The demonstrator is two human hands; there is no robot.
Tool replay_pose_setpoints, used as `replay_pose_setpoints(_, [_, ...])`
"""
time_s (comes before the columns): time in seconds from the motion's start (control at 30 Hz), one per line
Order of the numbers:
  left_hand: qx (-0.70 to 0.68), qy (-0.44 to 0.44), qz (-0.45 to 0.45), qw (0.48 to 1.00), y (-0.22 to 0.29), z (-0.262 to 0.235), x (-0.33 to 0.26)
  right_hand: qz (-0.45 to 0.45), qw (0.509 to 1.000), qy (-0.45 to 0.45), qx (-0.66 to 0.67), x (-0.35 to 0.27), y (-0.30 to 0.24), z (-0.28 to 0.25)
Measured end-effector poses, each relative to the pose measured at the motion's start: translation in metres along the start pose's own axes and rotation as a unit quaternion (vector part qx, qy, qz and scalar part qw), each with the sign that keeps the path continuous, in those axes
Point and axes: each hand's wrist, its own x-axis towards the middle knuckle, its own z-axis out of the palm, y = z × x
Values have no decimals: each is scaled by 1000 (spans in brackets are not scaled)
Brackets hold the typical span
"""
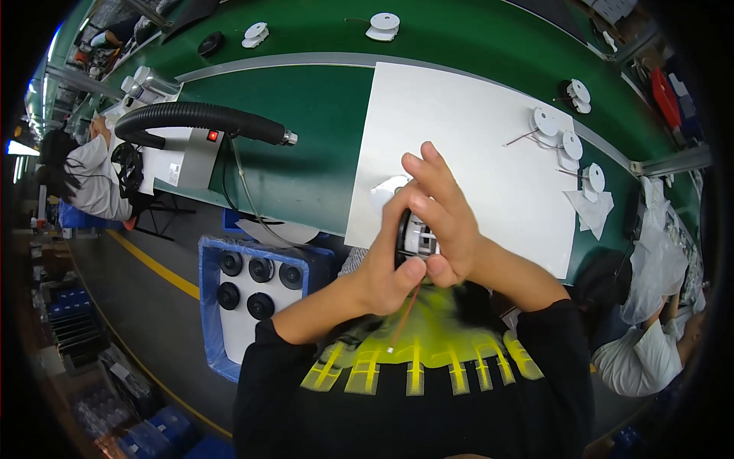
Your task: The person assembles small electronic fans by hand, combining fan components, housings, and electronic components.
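Close to my chest, both hands press together around a small round assembly [419, 239] with a black disc on one side and a white housing on the other. My left hand [378, 268] grips the black side. From the right, my right hand [449, 218] closes on the white side, its thumb by my left thumb. A thin reddish wire [405, 317] hangs from the assembly and ends in a small white connector [391, 349]. Just beyond my left hand, a white piece [388, 191] lies on the white sheet [451, 115], partly hidden by my fingers.
Several white round parts [570, 145] with wires lie along the sheet's right side. A black flexible hose [206, 121] arches from a box [188, 157] at left. Below it, a blue crate [211, 321] holds black round parts. People sit at left [92, 180] and right [641, 359].
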Motion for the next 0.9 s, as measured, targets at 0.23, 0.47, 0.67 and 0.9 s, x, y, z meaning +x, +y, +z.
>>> replay_pose_setpoints(0.23, [-18, 52, 65, 996, -22, -9, 22, -7, 987, 124, -103, -6, 27, 6])
replay_pose_setpoints(0.47, [85, 58, 167, 980, -35, -7, 39, -15, 988, 148, -41, -21, 39, -10])
replay_pose_setpoints(0.67, [105, 138, -94, 980, -49, -30, 48, 280, 882, -44, -377, -9, 147, -90])
replay_pose_setpoints(0.9, [497, 115, -185, 840, -52, -62, 15, 384, 570, -253, -681, -17, 283, -203])
